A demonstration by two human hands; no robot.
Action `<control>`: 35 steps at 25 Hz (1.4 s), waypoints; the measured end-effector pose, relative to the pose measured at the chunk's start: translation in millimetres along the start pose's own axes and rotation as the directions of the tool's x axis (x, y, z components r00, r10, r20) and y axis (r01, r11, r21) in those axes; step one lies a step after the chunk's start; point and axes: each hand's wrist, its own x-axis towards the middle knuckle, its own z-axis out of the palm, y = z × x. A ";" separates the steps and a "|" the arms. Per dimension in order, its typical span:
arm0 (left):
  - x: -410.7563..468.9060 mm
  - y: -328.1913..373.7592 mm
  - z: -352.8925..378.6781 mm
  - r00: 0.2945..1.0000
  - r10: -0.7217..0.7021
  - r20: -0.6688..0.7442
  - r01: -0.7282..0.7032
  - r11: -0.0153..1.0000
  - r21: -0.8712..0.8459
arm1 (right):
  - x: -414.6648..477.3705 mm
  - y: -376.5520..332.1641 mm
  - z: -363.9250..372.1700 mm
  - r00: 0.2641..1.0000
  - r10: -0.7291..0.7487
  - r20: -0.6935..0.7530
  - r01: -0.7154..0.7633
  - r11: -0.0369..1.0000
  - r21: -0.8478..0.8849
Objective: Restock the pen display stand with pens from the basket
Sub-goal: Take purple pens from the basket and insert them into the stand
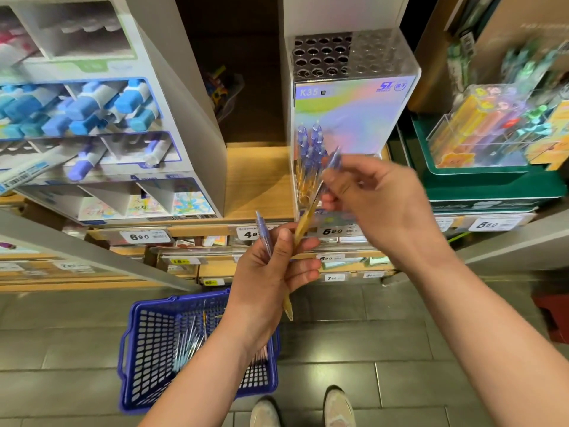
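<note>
My left hand (272,272) grips a bunch of pens (263,232) with blue caps and yellow barrels, in front of the shelf edge. My right hand (372,200) pinches the upper part of one pen (314,198) that slants down into the left hand's bunch. Just behind the hands stands the clear pen display stand (351,118), labelled K35, with a grid of holes on top and several blue-capped pens (309,143) showing at its front left. On the floor below lies the blue basket (147,349) with several pens (187,343) inside, partly hidden by my left forearm.
A white marker display (101,124) with blue-capped markers stands at the left. A green tray (492,186) carrying a clear box of colourful items sits at the right. Price tags (140,236) line the wooden shelf edge. My shoes (338,408) stand on the grey floor.
</note>
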 end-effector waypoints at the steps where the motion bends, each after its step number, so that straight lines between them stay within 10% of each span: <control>1: -0.2 0.3 -0.1 0.999 -0.031 -0.022 0.031 0.999 -0.019 | 4.5 -3.7 -3.2 0.997 -0.055 -0.049 0.058 0.997 0.057; 6: -2.4 4.7 0.2 0.994 -0.077 -0.078 0.076 0.997 -0.013 | 15.0 -7.2 -7.8 0.945 -0.244 -0.219 0.237 0.970 -0.058; 20: -1.3 3.8 -3.0 0.990 -0.100 -0.102 0.095 0.994 -0.051 | 13.3 24.4 13.5 0.902 -0.412 -0.130 0.316 0.835 -0.450; 35: -2.0 4.6 3.1 0.995 -0.036 0.098 0.052 0.985 -0.166 | 1.9 26.6 9.3 0.991 -0.107 -0.075 0.050 0.842 -0.537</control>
